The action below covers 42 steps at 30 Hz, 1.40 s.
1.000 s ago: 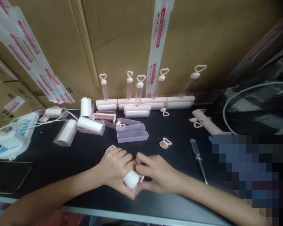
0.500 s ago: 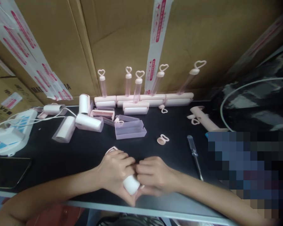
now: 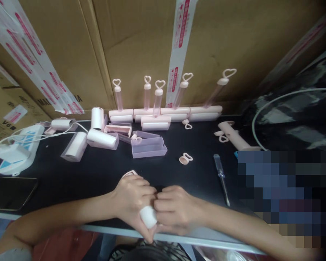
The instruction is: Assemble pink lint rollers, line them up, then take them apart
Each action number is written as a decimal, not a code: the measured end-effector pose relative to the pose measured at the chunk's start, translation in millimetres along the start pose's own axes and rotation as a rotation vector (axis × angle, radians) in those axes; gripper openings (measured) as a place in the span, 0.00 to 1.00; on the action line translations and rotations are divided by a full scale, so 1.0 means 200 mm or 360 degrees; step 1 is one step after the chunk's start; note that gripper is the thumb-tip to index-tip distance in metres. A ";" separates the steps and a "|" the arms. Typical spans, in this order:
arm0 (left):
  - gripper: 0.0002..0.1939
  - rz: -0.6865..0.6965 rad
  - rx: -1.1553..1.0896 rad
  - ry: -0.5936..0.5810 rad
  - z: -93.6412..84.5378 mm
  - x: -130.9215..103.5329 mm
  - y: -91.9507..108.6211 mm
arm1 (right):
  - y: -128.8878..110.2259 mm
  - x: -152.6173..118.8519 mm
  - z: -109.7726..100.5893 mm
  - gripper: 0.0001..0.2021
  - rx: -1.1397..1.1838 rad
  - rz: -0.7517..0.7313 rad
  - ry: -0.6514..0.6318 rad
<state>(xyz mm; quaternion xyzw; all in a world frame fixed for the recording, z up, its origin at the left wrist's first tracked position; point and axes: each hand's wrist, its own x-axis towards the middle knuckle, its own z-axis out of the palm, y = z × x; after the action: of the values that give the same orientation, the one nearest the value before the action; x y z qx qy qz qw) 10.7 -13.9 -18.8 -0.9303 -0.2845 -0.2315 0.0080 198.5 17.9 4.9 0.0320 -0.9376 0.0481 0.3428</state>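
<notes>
Near the table's front edge, my left hand [image 3: 133, 199] is wrapped round a lint roller with a white roll [image 3: 148, 216], its pale pink casing [image 3: 129, 173] poking out past the knuckles. My right hand [image 3: 175, 208] is curled against the same roller's other side, fingers bent and close to my left fingers. Most of the roller is hidden by both hands. Just beyond lies a pink heart-loop cap [image 3: 186, 158]. A clear purple plastic case [image 3: 149, 146] sits past the left hand, and a screwdriver [image 3: 221, 179] lies to the right.
Pink lint rollers [image 3: 156, 123] with upright heart-topped handles line the cardboard box [image 3: 138, 43]. White rolls [image 3: 102, 139] in clear cases lie left of centre. A power strip [image 3: 21, 156] and phone [image 3: 13, 194] are far left. A pink tube part [image 3: 233, 136] lies right.
Both hands stay on the roller and have shifted only slightly towards the table's front edge. The whole view has tilted a little; the objects on the table lie as before.
</notes>
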 end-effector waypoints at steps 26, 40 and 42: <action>0.48 -0.0890 -0.1436 0.0470 -0.24 0.35 0.02 | -0.02 0.08 -0.23 0.39 0.0589 0.1360 0.0263; 0.34 -0.0849 0.0050 0.0076 -0.23 0.13 -0.28 | 0.19 0.12 -0.42 0.25 0.1224 0.1861 0.0462; 0.39 -0.0731 -0.0327 0.0082 -0.22 0.12 -0.24 | 0.19 0.17 -0.41 0.23 0.0984 0.1655 0.0380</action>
<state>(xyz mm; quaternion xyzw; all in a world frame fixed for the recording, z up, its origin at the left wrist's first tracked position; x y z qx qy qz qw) -15.8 32.7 26.1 -0.8310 -0.4630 -0.2786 -0.1321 221.4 64.9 87.2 -0.3371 -0.7283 0.4817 0.3521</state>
